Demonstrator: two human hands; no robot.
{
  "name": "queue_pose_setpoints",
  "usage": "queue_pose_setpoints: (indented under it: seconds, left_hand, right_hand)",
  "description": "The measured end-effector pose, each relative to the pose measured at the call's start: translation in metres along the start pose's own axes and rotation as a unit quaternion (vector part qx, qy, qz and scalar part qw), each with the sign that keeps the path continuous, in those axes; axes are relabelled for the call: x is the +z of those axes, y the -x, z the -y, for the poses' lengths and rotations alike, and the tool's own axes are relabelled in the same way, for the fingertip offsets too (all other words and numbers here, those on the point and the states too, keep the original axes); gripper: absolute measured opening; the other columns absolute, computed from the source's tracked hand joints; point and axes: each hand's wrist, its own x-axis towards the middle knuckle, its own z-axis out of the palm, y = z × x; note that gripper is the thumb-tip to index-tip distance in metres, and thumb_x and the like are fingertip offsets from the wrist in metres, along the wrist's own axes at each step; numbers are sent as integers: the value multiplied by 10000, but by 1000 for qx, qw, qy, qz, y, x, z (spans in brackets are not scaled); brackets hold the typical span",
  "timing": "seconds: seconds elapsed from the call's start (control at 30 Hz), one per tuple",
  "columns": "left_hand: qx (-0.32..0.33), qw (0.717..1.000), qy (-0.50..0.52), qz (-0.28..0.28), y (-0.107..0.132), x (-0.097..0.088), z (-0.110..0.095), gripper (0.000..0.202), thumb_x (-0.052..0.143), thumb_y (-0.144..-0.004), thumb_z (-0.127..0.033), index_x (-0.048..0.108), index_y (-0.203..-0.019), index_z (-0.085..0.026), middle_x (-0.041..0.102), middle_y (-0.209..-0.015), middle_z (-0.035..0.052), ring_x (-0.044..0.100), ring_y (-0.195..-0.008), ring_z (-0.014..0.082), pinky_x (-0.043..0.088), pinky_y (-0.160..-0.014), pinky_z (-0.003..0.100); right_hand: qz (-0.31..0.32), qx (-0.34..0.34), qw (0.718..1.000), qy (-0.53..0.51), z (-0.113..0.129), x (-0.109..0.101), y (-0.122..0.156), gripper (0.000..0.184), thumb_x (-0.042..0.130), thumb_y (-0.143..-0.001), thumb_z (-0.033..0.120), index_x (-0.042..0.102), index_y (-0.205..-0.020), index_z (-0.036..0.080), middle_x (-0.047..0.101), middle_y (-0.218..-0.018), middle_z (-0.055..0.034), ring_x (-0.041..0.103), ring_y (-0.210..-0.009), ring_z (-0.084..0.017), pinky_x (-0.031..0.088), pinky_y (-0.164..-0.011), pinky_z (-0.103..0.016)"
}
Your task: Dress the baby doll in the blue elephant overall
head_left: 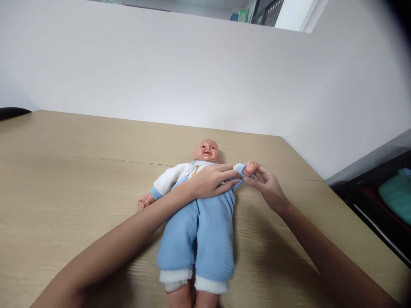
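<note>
A baby doll (213,231) lies on its back on the table, its head at the far end. It wears fuzzy blue overalls with white cuffs and a white top with blue cuffs. My left hand (213,177) reaches across the doll's chest, its fingers and thumb closed about the sleeve of the arm on the right. At the end of that arm, my right hand (268,186) grips the doll's hand (250,168) near the blue cuff (239,168). The doll's other arm (167,182) rests stretched out to the left. Its lower legs run out of view.
The wooden table (80,171) reaches back to a pale wall (176,68). Past its right edge are a dark frame (359,184) and a teal item (398,194). A black curved object (14,112) shows at the far left.
</note>
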Motion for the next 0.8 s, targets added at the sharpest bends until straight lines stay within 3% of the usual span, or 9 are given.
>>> queue_pose_setpoints:
  seconds: [0.1, 0.27, 0.37, 0.5, 0.57, 0.67, 0.8]
  left_hand:
    - [45, 998, -45, -30, 7, 0, 3, 362, 440, -1144, -352, 766, -1224, -216, 737, -1030, 116, 693, -947, 256, 511, -892, 372]
    - [122, 973, -123, -150, 15, 3, 9, 298, 482, -1134, -325, 743, -1218, -205, 728, -941, 75, 657, -841, 208, 518, -806, 343]
    - [71, 983, -64, -156, 12, 0, 7, 284, 504, -1127, -355, 738, -1172, -200, 704, -896, 58, 656, -824, 192, 515, -787, 329]
    - [-60, 984, 113, -127, 4, -4, 7, 258, 586, -1081, -403, 711, -1050, -180, 737, -952, 58, 683, -882, 191, 522, -826, 324]
    - [-127, 974, 153, -109, 1, -4, 10, 267, 628, -1047, -433, 684, -988, -179, 723, -931, 38, 669, -883, 192, 504, -820, 320]
    - [-195, 968, 129, -85, 1, 0, 15, 345, 640, -1024, -508, 609, -875, -198, 636, -812, -11, 602, -793, 176, 424, -737, 309]
    - [-241, 964, 79, -76, 2, 4, 18, 430, 610, -1025, -584, 510, -812, -224, 538, -733, -38, 537, -732, 171, 331, -680, 319]
  right_hand:
    - [72, -44, 996, 29, -5, 21, -9, 529, 935, -780, 515, 706, -1198, 286, 742, -1138, -63, 704, -1110, -288, 588, -986, -426]
    - [112, -191, 965, 137, -13, 34, 3, 167, 750, -985, 370, 716, -1125, 287, 653, -1021, -31, 629, -968, -247, 527, -888, -397]
    - [125, -231, 952, 156, -12, 33, 15, 118, 606, -1073, 339, 705, -1108, 285, 622, -1033, -42, 599, -965, -253, 509, -873, -402]
    - [110, -256, 945, 171, -9, 36, 27, 138, 600, -1079, 352, 721, -1098, 288, 654, -1105, -62, 613, -1062, -284, 505, -966, -440]
    - [87, -239, 953, 163, -10, 41, 31, 153, 613, -1082, 371, 744, -1091, 295, 664, -1132, -67, 615, -1123, -290, 493, -1035, -454]
    - [62, -165, 978, 113, -15, 48, 34, 217, 614, -1085, 434, 775, -1042, 295, 667, -1118, -66, 616, -1153, -285, 478, -1103, -455]
    - [21, -10, 997, -68, -22, 55, 31, 296, 606, -1040, 575, 705, -986, 301, 690, -1058, -48, 663, -1091, -279, 538, -1074, -462]
